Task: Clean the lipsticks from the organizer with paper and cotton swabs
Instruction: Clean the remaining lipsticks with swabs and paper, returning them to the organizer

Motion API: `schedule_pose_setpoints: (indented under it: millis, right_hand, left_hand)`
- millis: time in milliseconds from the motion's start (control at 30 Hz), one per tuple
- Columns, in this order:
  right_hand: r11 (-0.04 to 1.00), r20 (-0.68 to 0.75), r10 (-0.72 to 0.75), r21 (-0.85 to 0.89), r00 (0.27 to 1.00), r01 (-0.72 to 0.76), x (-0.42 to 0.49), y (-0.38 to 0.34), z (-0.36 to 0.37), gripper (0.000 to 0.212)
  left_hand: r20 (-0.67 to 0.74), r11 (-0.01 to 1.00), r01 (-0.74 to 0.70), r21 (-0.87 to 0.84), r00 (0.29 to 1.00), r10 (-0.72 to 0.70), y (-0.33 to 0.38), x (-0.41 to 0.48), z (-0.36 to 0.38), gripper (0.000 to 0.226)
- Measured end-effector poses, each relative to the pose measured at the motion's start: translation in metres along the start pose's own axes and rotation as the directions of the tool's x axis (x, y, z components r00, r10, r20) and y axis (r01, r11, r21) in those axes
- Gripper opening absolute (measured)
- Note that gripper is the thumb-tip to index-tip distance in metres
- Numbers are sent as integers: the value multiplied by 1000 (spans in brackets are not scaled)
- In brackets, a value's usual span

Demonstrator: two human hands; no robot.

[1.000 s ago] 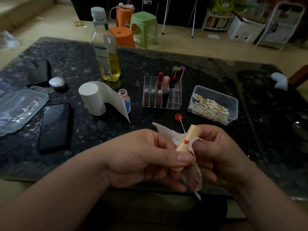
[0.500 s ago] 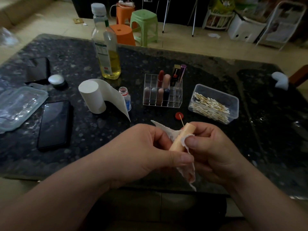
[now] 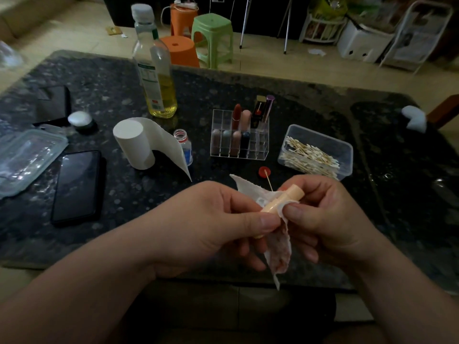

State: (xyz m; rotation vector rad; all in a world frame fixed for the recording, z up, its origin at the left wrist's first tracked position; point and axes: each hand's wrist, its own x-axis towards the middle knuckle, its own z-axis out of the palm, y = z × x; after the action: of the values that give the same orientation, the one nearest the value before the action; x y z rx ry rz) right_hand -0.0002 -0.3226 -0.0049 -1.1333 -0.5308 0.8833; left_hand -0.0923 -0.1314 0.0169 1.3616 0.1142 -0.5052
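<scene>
Two hands work one lipstick over the near edge of the granite table (image 3: 323, 103), well in front of the organizer (image 3: 258, 151). The paper roll (image 3: 134, 145) is left of the organizer and the swab box (image 3: 345, 155) is right of it.

The left hand (image 3: 211, 224) pinches the lower barrel of the peach lipstick tube (image 3: 285, 198), thumb on top. The right hand (image 3: 330, 219) clamps a paper scrap (image 3: 278, 254) onto the upper half with the thumb. The tube is tilted, top end toward the organizer.

Handling, my read:
- Tube: light, rigid, smooth plastic, probably slick once smeared. Grip low across the barrel and leave the top free for wiping. Go easy on twisting, since a cap could pull off.
- Paper: thin and soft, hanging end already pink-stained. It likely tears easily, so shift to a clean patch.

Hard to make out:
- The left thumb covers part of the barrel, so I can't tell capped from open, or where any seam is.
- The right fingers behind the paper are mostly hidden.
- The cotton swab (image 3: 268, 181) stick shows between the hands and the organizer, by a red cap (image 3: 262, 172). I can't tell whether it is held or lying there.
- In the dim light, residue on the tube is unreadable.
</scene>
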Motion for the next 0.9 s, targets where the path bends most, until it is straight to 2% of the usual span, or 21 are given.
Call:
schedule_pose_setpoints:
  millis: [100,200,233,300,367,433,500,567,600,667,767,900]
  right_hand:
    - [999,-5,-14,-44,1000,14,-1,0,0,27]
    - [995,-18,-27,-101,999,25,-1,-2,0,27]
    - [993,-31,-37,-114,999,34,-1,-2,0,29]
    - [991,-50,-57,-126,997,51,-2,-3,1,29]
    - [991,-47,-72,-114,996,66,-3,-4,2,28]
    - [992,-39,-57,-114,998,53,-4,-7,1,29]
    - [988,-32,-45,-152,998,39,-4,-9,-1,29]
    - [974,-29,-62,-219,998,54,-5,-11,-1,23]
    - [965,-37,-77,-253,996,65,-5,-12,-1,19]
    - [950,-74,-90,-307,993,63,-7,-13,-1,26]
    - [941,-84,-87,-333,993,54,-8,-15,-1,29]
    - [941,-90,-81,-336,993,46,-5,-15,-1,24]
  left_hand:
    - [-108,960,-12,280,993,44,3,-2,2,18]
    - [-262,820,-9,572,946,193,4,-5,8,21]
    - [-279,811,-21,584,934,224,4,-4,8,21]
    - [-231,879,-39,475,959,167,1,-3,2,19]
    - [-50,971,-19,238,998,32,-1,-1,-4,14]
    - [71,999,47,-2,996,-47,-5,-1,-7,22]
    - [47,999,40,12,998,-41,-7,1,-8,21]
    - [-46,978,-7,210,999,17,-4,1,-8,19]
    - [-75,949,-27,313,996,53,-1,0,-7,19]
    - [-110,877,-45,479,988,111,3,-2,-5,24]
    - [-146,745,-70,663,964,220,3,-5,2,26]
    - [-73,459,-184,869,871,486,-7,-1,1,25]
